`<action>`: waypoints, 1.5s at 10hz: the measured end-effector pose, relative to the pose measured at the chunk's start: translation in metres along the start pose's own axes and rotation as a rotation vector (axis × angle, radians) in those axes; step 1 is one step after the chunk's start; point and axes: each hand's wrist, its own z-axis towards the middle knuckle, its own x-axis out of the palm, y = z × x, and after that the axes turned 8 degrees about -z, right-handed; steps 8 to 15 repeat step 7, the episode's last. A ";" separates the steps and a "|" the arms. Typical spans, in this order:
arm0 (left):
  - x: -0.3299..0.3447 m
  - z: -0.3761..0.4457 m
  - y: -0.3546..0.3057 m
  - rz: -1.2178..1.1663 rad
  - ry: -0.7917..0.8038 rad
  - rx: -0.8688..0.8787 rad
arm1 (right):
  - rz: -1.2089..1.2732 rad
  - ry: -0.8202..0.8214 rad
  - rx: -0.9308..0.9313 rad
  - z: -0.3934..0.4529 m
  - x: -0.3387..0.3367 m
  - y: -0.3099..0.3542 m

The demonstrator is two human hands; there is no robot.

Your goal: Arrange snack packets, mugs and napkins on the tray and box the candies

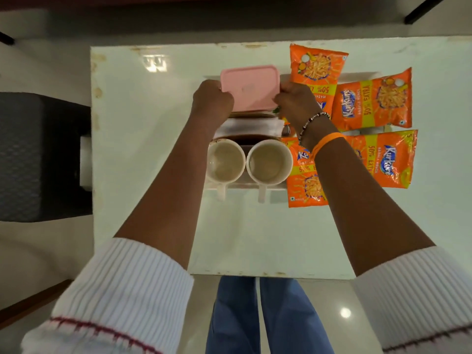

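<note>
Nearest the person, two white ribbed sleeves [122,284] are pushed back from the forearms, which reach forward over the white table [153,149].

On the near part of the white tray [357,76] stand two cream mugs, upright and side by side, rims almost touching. The left mug [224,160] and the right mug [268,162] both point their handles toward the person, past the tray's near edge.

Directly beyond the mugs lies a stack of white napkins [249,126], its long axis running left to right.

To the right, four orange Kurkure packets lie flat. The near-centre packet [305,182] has its long axis running near to far and is partly under the right forearm. The near-right packet [388,159] and the far-right packet [375,103] lie with long axes left to right. The far packet [316,70] runs near to far and reaches past the tray's far edge.

Farthest in, over the far left part of the tray, is the pink-lidded candy box [249,86], long axis left to right, lid facing up. The left hand [212,99] grips its left short end with fingers curled. The right hand [296,102], with a beaded bracelet [313,121] and an orange band [328,140] at the wrist, grips the right short end, fingers curled round the edge.
</note>
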 end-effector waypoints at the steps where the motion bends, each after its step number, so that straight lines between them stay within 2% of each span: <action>1: 0.002 0.007 0.008 0.019 0.043 -0.037 | -0.011 0.022 0.021 0.005 0.005 -0.007; 3: 0.003 0.009 0.010 0.044 0.085 -0.039 | -0.024 0.013 0.044 0.005 0.008 -0.009; 4: 0.007 -0.002 0.012 0.238 0.046 0.064 | -0.049 -0.023 0.034 -0.003 0.005 -0.011; 5: 0.017 -0.029 0.023 0.456 -0.074 0.303 | -0.195 -0.147 -0.041 -0.026 0.001 -0.021; 6: 0.031 -0.054 0.036 0.608 -0.152 0.494 | -0.569 -0.307 -0.206 -0.053 0.004 -0.035; 7: 0.043 -0.072 0.044 0.780 -0.203 0.583 | -0.789 -0.412 -0.258 -0.073 0.007 -0.046; 15: 0.043 -0.072 0.044 0.780 -0.203 0.583 | -0.789 -0.412 -0.258 -0.073 0.007 -0.046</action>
